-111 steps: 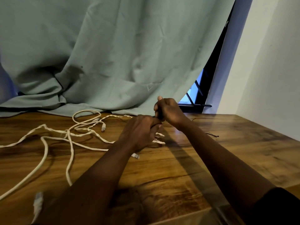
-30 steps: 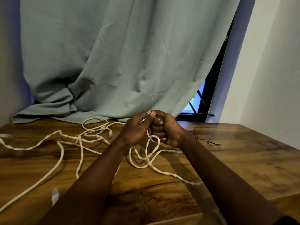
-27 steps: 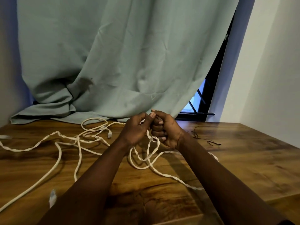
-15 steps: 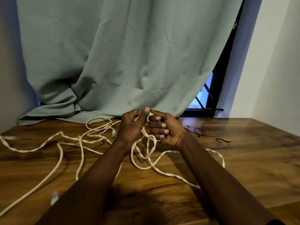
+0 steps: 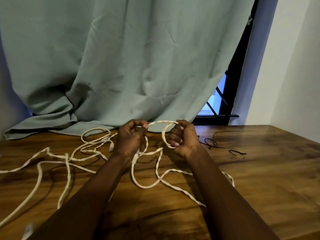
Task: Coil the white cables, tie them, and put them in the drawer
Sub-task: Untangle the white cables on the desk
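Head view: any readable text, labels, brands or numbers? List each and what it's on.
None readable.
No print shows on the white cables, the curtain or the wooden table.
The cable plugs are too small and blurred to show any marking.

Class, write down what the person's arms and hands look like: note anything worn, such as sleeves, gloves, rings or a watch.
The left hand and right hand are bare: no gloves, no ring on the visible fingers. Neither wrist carries a watch or bracelet. The left forearm and right forearm are uncovered to the picture's lower edge; no sleeve is in view.
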